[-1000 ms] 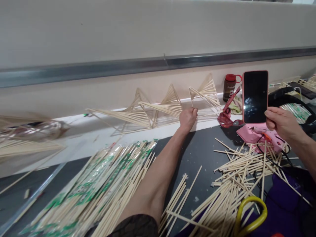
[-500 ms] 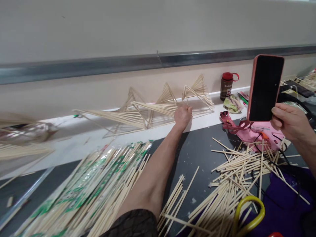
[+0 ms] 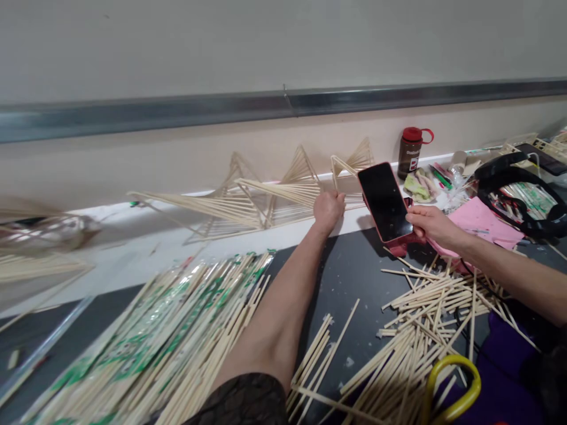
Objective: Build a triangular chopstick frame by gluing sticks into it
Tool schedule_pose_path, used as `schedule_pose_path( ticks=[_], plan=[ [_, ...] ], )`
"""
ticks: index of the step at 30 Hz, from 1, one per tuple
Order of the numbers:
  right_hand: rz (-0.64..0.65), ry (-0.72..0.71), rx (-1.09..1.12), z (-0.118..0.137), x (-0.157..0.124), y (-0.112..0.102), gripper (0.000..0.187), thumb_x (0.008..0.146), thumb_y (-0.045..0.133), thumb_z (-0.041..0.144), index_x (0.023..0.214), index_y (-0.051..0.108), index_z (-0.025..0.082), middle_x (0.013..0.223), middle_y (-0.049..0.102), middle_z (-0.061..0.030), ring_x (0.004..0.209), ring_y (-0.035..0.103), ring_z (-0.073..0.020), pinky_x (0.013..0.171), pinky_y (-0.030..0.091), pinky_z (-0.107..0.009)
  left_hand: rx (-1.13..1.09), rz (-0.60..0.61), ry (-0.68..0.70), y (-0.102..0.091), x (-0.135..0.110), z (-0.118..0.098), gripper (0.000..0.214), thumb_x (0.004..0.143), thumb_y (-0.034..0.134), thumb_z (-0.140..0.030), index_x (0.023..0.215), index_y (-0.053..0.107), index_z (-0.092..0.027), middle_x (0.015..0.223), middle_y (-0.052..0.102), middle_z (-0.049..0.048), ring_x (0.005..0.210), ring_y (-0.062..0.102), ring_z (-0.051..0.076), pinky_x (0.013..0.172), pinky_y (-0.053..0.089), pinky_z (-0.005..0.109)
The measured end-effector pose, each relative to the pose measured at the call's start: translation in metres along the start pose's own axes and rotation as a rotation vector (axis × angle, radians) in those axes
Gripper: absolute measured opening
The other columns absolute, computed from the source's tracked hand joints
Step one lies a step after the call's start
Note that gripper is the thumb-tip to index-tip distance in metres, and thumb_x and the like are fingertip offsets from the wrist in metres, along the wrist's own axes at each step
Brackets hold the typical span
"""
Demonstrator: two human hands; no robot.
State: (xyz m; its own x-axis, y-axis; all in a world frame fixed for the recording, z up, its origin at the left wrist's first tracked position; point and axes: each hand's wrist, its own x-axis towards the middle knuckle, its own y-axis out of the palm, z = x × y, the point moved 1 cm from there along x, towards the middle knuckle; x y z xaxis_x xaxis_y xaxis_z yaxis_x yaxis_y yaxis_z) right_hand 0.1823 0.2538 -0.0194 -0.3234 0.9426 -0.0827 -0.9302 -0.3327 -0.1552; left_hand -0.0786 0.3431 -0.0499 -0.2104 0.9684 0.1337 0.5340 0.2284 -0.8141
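Note:
My left hand reaches forward with its fingers closed at the front edge of a twisted model of thin wooden sticks, which stands against the wall. The fingertips face away, so the exact grip is hidden. In my right hand is a smartphone with a pink-red edge, pinched by its lower right corner. The phone is tilted, its dark screen towards me, and it covers part of the model's right end.
Bagged sticks lie at left, and loose sticks are heaped at right. Yellow-handled scissors sit at the front. A red-lidded bottle, pink cloth and black headset-like band are at the right back.
My right hand has brought the phone left and lower, tilting it, so it is now close to the model's right end. My left hand stays at the model.

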Motion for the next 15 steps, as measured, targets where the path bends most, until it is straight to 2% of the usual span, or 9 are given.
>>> schedule_pose_path(
  ticks=[5, 8, 11, 15],
  plan=[
    [0.073, 0.084, -0.059, -0.013, 0.007, 0.014, 0.012, 0.076, 0.059, 0.030, 0.072, 0.058, 0.019, 0.038, 0.046, 0.0083, 0.033, 0.038, -0.0066, 0.036, 0.027, -0.018, -0.009, -0.018, 0.005, -0.003, -0.006, 0.003, 0.028, 0.083, 0.050, -0.032, 0.068, 0.067, -0.017, 0.081, 0.073, 0.0154, 0.099, 0.065, 0.031, 0.086, 0.045, 0.037],
    [0.093, 0.113, -0.057, -0.020, 0.014, 0.021, 0.016, 0.076, 0.062, 0.029, 0.066, 0.056, 0.018, 0.036, 0.045, 0.0076, 0.031, 0.037, -0.0063, 0.035, 0.026, -0.018, -0.073, 0.007, -0.011, -0.005, -0.008, 0.004, 0.023, 0.080, 0.054, -0.030, 0.068, 0.068, -0.017, 0.074, 0.072, 0.0114, 0.093, 0.067, 0.028, 0.082, 0.047, 0.034],
    [0.096, 0.140, -0.050, -0.024, 0.023, 0.028, 0.021, 0.077, 0.063, 0.027, 0.060, 0.053, 0.018, 0.036, 0.046, 0.0065, 0.031, 0.037, -0.0058, 0.034, 0.026, -0.017, -0.181, 0.054, -0.055, -0.007, -0.012, 0.004, 0.021, 0.079, 0.052, -0.024, 0.080, 0.072, -0.015, 0.071, 0.071, 0.0077, 0.077, 0.069, 0.022, 0.072, 0.051, 0.031],
    [0.097, 0.169, -0.037, -0.026, 0.029, 0.036, 0.023, 0.078, 0.061, 0.022, 0.059, 0.050, 0.018, 0.036, 0.045, 0.0061, 0.031, 0.038, -0.0066, 0.034, 0.026, -0.018, -0.332, 0.106, -0.117, -0.016, -0.021, 0.006, 0.036, 0.080, 0.045, -0.014, 0.107, 0.068, -0.011, 0.081, 0.071, 0.0088, 0.067, 0.068, 0.016, 0.060, 0.053, 0.026]
  ],
)
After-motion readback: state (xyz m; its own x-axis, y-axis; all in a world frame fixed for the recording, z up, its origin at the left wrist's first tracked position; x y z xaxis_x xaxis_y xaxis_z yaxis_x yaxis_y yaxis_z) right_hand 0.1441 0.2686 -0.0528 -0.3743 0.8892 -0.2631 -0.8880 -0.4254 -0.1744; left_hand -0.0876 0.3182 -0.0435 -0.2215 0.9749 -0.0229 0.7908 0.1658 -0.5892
